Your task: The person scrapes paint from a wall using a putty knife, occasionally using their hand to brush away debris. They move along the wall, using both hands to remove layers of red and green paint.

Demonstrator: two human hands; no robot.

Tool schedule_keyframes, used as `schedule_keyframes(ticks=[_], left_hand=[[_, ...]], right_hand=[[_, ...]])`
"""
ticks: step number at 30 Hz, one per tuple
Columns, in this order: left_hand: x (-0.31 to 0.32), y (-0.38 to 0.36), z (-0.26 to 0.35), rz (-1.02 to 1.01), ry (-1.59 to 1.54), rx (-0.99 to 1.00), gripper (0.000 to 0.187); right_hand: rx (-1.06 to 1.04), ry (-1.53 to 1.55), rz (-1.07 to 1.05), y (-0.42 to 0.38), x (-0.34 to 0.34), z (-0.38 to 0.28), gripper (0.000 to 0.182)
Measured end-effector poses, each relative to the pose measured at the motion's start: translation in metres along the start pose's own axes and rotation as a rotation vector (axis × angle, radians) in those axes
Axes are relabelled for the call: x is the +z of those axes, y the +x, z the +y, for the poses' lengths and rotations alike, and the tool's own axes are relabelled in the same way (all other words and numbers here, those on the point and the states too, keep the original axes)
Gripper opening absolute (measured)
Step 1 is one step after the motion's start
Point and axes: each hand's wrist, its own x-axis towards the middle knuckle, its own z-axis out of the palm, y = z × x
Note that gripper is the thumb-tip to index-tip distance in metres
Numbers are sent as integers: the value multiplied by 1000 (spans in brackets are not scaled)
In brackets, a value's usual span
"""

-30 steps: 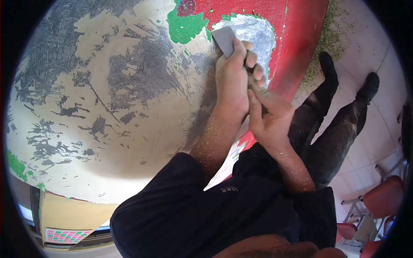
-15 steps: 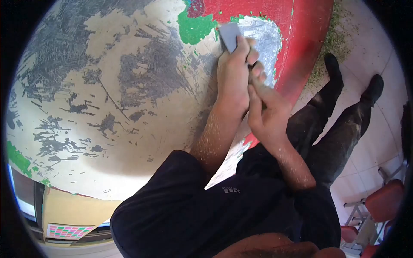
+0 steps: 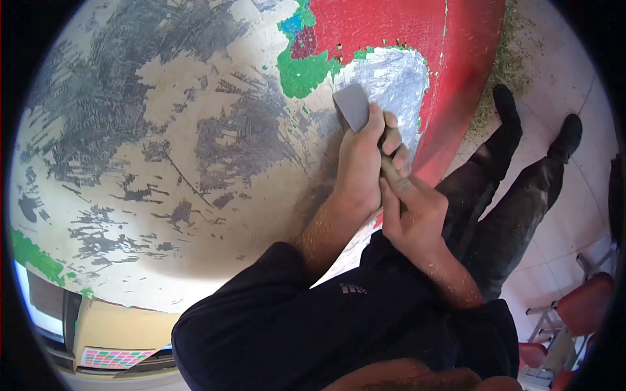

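Note:
A scraper with a flat grey blade [image 3: 353,106] rests against a big rounded surface [image 3: 163,163] whose paint is worn to beige filler and grey metal. My left hand [image 3: 362,163] is wrapped around the scraper just behind the blade. My right hand [image 3: 413,212] grips the handle end below it, mostly hiding it. The blade's edge sits at a bare metal patch [image 3: 391,85], bordered by green paint [image 3: 303,72] and red paint [image 3: 378,26]. Both forearms are dusted with fine flakes.
My legs in dark trousers and black shoes [image 3: 505,104] stand on a pale tiled floor [image 3: 574,78] strewn with paint flakes beside the red edge. Red chairs [image 3: 583,306] stand at the lower right. A board with a coloured grid [image 3: 114,357] lies at the lower left.
Both hands and the scraper have pulled back down the surface toward me, away from the green patch. More of the bare metal patch shows above the blade.

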Motion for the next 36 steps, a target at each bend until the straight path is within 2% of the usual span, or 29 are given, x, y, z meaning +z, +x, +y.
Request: schedule_keyframes(ticks=[1, 4, 5, 8, 11, 13, 16, 17, 20, 21, 24, 25, 28, 29, 32, 36], left_hand=[[3, 5, 1, 16, 60, 53, 34], [31, 14, 23, 63, 149, 116, 37], [29, 13, 22, 50, 143, 117, 38], [-7, 1, -6, 4, 125, -16, 38], [7, 9, 5, 15, 89, 54, 36], [26, 20, 24, -24, 111, 176, 36], [13, 11, 14, -17, 141, 49, 37], [7, 8, 5, -20, 87, 21, 37], [16, 22, 13, -33, 101, 111, 36], [22, 30, 20, -71, 126, 164, 35], [22, 28, 19, -65, 177, 146, 34], [12, 19, 8, -43, 122, 16, 33], [3, 13, 0, 12, 120, -29, 32], [8, 22, 7, -18, 74, -15, 32], [35, 38, 28, -98, 161, 209, 32], [5, 12, -5, -47, 49, -54, 32]], right_hand=[[-12, -64, 24, 6, 1, 3, 30], [-59, 34, 177, 31, 13, 5, 33], [-88, 57, 177, 30, 12, 5, 35], [-37, -23, 4, -3, 0, 4, 31], [-25, -83, 64, 11, 1, -2, 33], [-122, -57, 180, 38, 11, 5, 32], [-109, -125, 80, 19, 2, 0, 32], [-70, -2, 101, 13, 3, -2, 30], [-79, -86, 150, 28, 9, 8, 31], [-157, -35, 248, 42, 17, 17, 31], [-70, -76, 113, 34, 6, 10, 31], [-47, -43, 101, 16, 4, 9, 30], [23, -64, 55, 7, 7, 9, 29], [-24, -48, 132, 19, 11, 10, 26], [-74, -70, 206, 53, 9, 6, 23], [-16, -43, 117, 10, -1, 4, 29]])
